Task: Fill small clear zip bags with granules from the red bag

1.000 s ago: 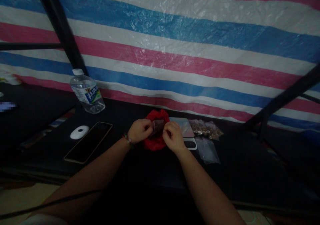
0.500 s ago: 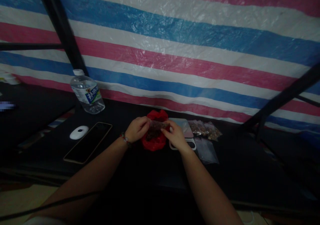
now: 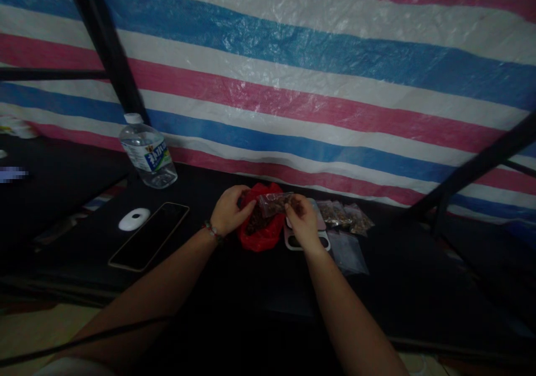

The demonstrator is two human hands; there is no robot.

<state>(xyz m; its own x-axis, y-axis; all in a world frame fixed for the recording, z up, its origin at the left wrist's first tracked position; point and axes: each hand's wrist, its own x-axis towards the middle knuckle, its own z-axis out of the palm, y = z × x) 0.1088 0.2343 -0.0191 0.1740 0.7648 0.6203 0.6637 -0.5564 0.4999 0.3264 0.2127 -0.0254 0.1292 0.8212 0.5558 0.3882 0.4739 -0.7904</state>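
Small clear plastic bag with reddish-brown bits inside (image 3: 272, 204): held up above the middle of the black worktop (image 3: 259, 287), toward its far edge, over the right side of the crumpled red plastic bag (image 3: 268, 239).

Hands: right hand (image 3: 305, 224) grasps the small bag at its right end, thumb and fingers pinched on it; the bag lies roughly level, pointing left. Left hand (image 3: 229, 213) is at the red bag's left rim, thumb apart from the fingers and pointing at the small bag's left end. Can't tell whether its fingers grip the rim; fingertips partly hidden. Beaded bracelet (image 3: 212, 231) on the left wrist.

Red bag sits open on the worktop, dark brown bits visible inside. Just right of it: white flat scale with a pinkish plate (image 3: 321, 225), partly under the right hand from this view.

Right of the scale, toward the worktop's far edge: row of filled clear bags (image 3: 344, 217), overlapping, brownish contents. Nearer the front edge from those: flat clear bags (image 3: 348, 252), stacked, beside the scale.

Worktop's left end: black-screened phone (image 3: 149, 236) lying at a slant, white oval device (image 3: 134, 219) just beside it, clear plastic bottle with a blue-green label (image 3: 151, 155) upright near the far left corner.

Behind the far edge: red, white and blue striped plastic sheet (image 3: 293, 91).
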